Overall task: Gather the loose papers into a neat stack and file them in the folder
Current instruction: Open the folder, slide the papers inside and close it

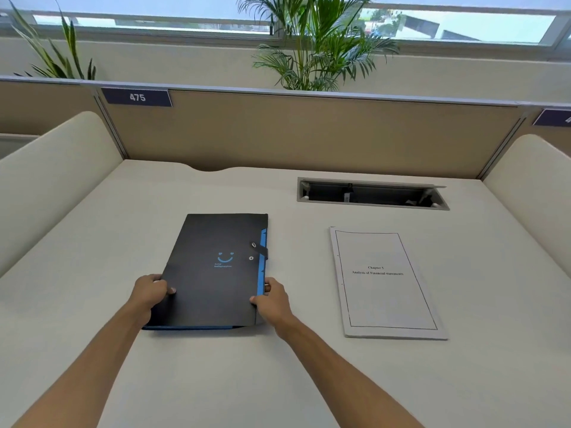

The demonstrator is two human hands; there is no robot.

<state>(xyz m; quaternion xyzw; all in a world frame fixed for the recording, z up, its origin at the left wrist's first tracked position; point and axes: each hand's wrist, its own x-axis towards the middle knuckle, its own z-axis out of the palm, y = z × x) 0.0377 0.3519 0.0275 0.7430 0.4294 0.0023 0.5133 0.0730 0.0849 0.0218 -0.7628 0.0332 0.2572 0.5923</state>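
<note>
The black folder (pixel 213 267) with blue edging lies flat on the pale counter (pixel 216 381), closed, its snap strap (pixel 261 249) across the right edge. The left hand (pixel 151 293) grips its lower left edge and the right hand (pixel 272 299) its lower right edge, fingers (pixel 259 300) of both curled over the cover and pinching it. The papers (pixel 386 282) sit well apart to the right, already squared into a tidy pile. So gathering looks done; the step in hand seems to be readying the folder. Next the strap likely needs unsnapping and the cover lifting before the pile can go in.

The top sheet reads "Chapter 5, Analysis of Financial statements". The folder bears a blue smiley with small text too fine to read. A partition tag (pixel 137 97) behind says "475".
</note>
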